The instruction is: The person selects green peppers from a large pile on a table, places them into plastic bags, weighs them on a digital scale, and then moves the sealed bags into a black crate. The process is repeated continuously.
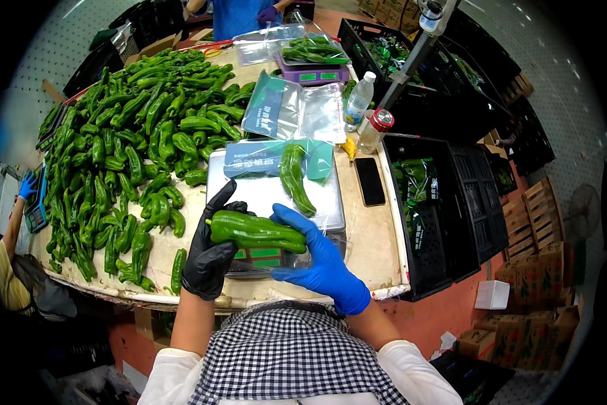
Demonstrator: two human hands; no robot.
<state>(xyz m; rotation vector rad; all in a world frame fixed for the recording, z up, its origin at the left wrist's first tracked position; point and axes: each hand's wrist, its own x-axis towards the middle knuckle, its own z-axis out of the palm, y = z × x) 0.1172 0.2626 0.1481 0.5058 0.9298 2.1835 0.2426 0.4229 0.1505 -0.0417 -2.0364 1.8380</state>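
A large green pepper lies between my two gloved hands, above the near edge of a digital scale. My left hand, in a black glove, grips its stem end. At its other end is my right hand, in a blue glove, fingers curled round the tip. Another green pepper rests on a printed clear plastic bag on the scale's steel pan. Green figures on the scale's display show partly beneath the held pepper. A big heap of green peppers covers the table's left side.
Behind the scale lie more plastic bags and a purple scale with bagged peppers. A water bottle, red-lidded jar and phone stand or lie right. Black crates adjoin the table. Co-workers are at the far side and left.
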